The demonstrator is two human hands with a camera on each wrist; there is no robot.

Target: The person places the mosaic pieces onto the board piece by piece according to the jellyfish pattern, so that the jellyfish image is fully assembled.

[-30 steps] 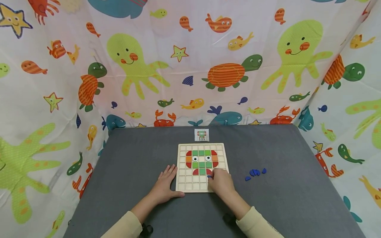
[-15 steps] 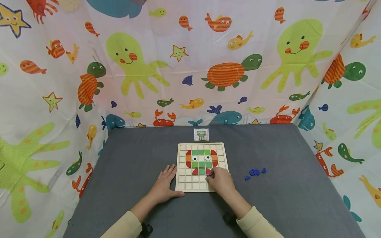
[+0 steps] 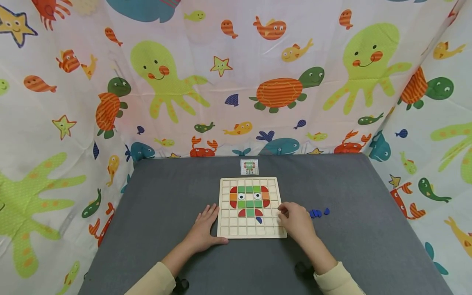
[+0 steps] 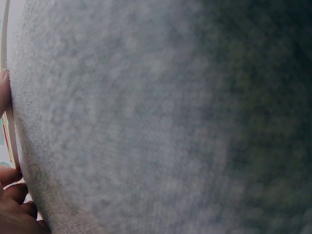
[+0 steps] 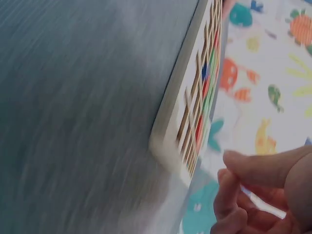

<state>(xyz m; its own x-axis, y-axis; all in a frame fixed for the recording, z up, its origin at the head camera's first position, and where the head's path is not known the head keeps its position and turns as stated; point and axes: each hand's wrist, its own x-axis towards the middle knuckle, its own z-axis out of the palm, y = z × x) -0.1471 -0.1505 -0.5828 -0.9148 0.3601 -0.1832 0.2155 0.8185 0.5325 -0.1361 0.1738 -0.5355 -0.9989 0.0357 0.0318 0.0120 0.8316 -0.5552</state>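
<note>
A pale wooden grid board [image 3: 230, 232] lies in the middle of the table in the head view. Red, green and orange pieces and two eye tiles [image 3: 257, 196] form a face on it. Just below the red and green row sits one blue quarter-round piece [image 3: 259, 220]. My left hand [image 3: 202, 230] rests along the board's left edge, fingers stretched, thumb at its front corner. Over the board's right edge hovers my right hand [image 3: 298, 223], fingers loosely bent. In the right wrist view its thumb [image 5: 258, 168] and fingers hold nothing.
Several loose blue pieces [image 3: 318, 213] lie on the grey table [image 3: 368, 246] to the right, partly hidden by my right hand. Behind the board is a small picture card [image 3: 249, 167]. A sea-animal curtain [image 3: 228, 41] hangs around the table's back and sides.
My right hand has let go of the blue piece, which now lies on the board, and has moved right towards the loose blue pieces. The left hand has stayed still.
</note>
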